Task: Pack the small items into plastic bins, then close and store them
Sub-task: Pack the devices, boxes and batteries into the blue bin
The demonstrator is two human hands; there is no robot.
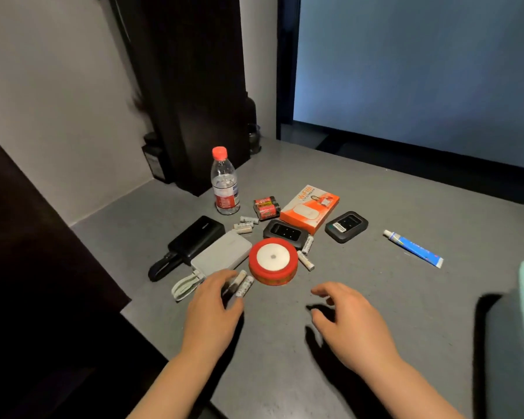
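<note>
White, paper-labelled batteries (242, 284) under left hand (213, 309) fingertips; right hand (350, 323) loosely spread, holding nothing

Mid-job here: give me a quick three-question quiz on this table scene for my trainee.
1. True or false: the water bottle lies on its side.
2. Which item lies farthest toward the right of the table? A) orange box B) blue tube C) red round case
3. What does the left hand touch?

Key
1. False: it stands upright.
2. B.
3. White batteries beside the red round case; the right hand holds nothing.
</note>
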